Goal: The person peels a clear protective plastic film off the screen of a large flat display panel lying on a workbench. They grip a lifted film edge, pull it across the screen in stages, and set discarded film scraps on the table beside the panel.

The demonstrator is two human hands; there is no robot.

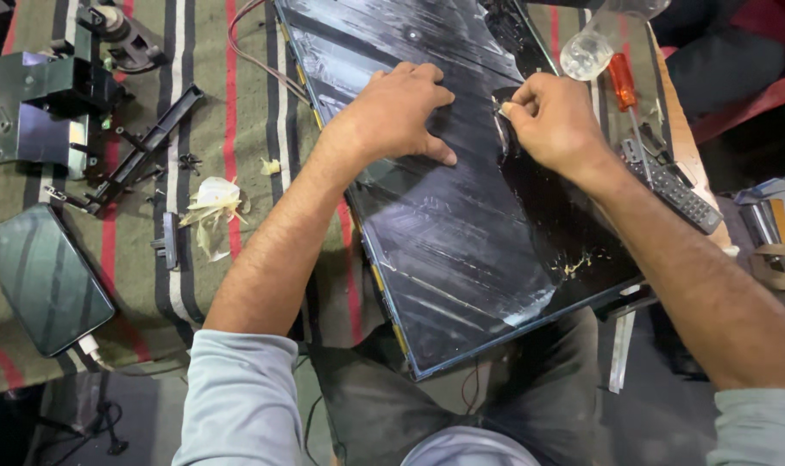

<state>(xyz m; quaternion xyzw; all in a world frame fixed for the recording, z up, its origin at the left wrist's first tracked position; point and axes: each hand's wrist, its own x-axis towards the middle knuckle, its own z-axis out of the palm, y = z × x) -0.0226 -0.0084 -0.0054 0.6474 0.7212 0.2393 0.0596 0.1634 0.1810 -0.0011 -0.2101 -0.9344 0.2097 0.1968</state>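
Observation:
A large dark flat display panel [461,250] lies tilted across my lap and a striped cloth, its glossy face streaked with pale scrape marks. My left hand [397,112] rests palm down on the upper middle of the panel, fingers pressed flat against it. My right hand [552,121] is just to the right, fingers pinched on a small pale strip of film [502,121] at the panel's surface. A patch of yellowish residue [574,263] sits near the panel's right edge.
Striped cloth [254,129] covers the table. A phone [39,276] lies at the left, black brackets [39,103] and screws above it, crumpled scraps [211,211] nearby. An orange-handled screwdriver [624,86], remote control [681,198] and clear plastic bottle [595,43] sit right.

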